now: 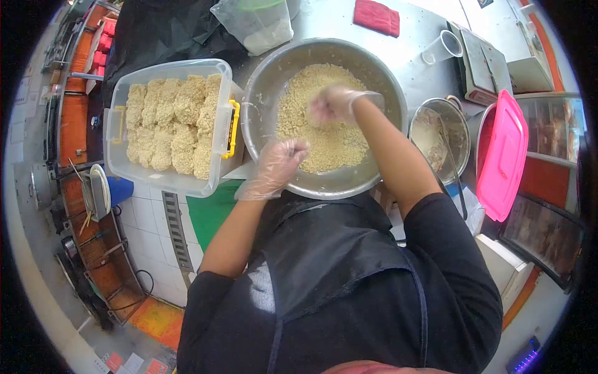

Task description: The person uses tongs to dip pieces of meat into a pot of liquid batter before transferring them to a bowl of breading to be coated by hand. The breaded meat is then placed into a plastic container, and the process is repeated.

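Observation:
A wide metal bowl (262, 56) holds a bed of pale yellow crumbs (330, 153). My left hand (277, 163), in a clear plastic glove, is at the bowl's lower left rim, its fingers curled together over the edge of the crumbs. Whatever may be inside those fingers is hidden. My right hand (336, 105), also gloved, reaches into the bowl over the crumbs; motion blurs its fingers. Left of the bowl, a clear plastic tub (215, 163) with a yellow latch contains rows of crumb-coated pieces (163, 140).
Right of the bowl stands a metal pot (458, 134) with pale batter and a long utensil. Beyond it is a pink lid (506, 156). A clear cup (443, 47), a red cloth (376, 17) and a translucent container (258, 25) are at the back.

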### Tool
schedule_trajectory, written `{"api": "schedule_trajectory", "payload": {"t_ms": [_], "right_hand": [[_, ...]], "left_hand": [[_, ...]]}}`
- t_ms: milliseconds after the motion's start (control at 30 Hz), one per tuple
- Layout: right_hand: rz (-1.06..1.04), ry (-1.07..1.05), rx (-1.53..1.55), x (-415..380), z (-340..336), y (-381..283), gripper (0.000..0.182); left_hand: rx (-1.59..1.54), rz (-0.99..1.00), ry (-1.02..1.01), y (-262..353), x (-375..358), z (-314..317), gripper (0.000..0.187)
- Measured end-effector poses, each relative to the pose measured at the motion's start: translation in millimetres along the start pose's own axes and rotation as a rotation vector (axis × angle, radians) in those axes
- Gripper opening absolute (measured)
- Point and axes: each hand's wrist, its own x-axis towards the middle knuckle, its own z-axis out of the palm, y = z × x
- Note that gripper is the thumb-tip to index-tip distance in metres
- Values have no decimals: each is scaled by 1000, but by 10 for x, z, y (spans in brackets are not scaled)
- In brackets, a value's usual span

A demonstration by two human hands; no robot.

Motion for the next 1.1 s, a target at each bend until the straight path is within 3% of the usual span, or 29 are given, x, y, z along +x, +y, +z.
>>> {"api": "schedule_trajectory", "payload": {"t_ms": [67, 100, 167, 200, 267, 333, 367, 400, 467, 500, 567, 633, 733, 833, 967, 1033, 1067, 1100], "right_hand": [[2, 253, 608, -32, -25, -30, 24], [6, 250, 604, -13, -3, -5, 24], [-2, 329, 398, 126, 37, 23, 19], [-2, 319, 400, 245, 19, 55, 19], [-224, 417, -150, 550, -300, 35, 20], [-795, 659, -433, 666, -614, -1, 23], [-762, 640, -609, 667, -705, -32, 31], [-474, 470, -683, 442, -669, -246, 36], [-491, 224, -1102, 701, -750, -71, 37], [-487, 211, -1098, 585, -632, -35, 37], [-146, -82, -1315, 85, -220, 81, 58], [-274, -293, -1415, -65, 80, 401, 73], [-197, -389, -1249, -44, 353, 846, 66], [-190, -288, -1061, -279, 288, 779, 58], [-112, -109, -1015, -803, 208, 190, 43], [-433, 197, -1123, -1108, 260, 53, 29], [-434, 195, -1127, -1072, 215, 134, 29], [-665, 223, -1219, -1002, 118, 308, 29]], "left_hand": [[235, -172, -108, 76, -37, -52, 21], [232, -177, -106, 62, -44, -35, 21], [545, 292, 16, 35, 38, -39, 25], [551, 284, 18, 0, 51, -61, 25], [335, 175, 42, -43, 205, -105, 30], [376, 190, 85, -101, 480, -131, 36], [422, 195, 117, -173, 612, -138, 42], [506, 232, 129, -299, 839, -131, 44], [588, 250, 142, -423, 1176, -132, 47], [634, 195, 62, -447, 1287, -117, 49], [669, 132, -35, -505, 1375, -42, 51], [787, 113, -395, -478, 1392, 13, 54], [710, -13, -461, -316, 1205, -31, 56], [618, -58, -388, -21, 955, -234, 53], [530, 21, -229, -403, 1059, -298, 52], [359, -69, -117, -229, 999, -366, 53], [356, -70, -113, -239, 997, -366, 53], [312, -78, -82, -245, 996, -363, 56]]}}
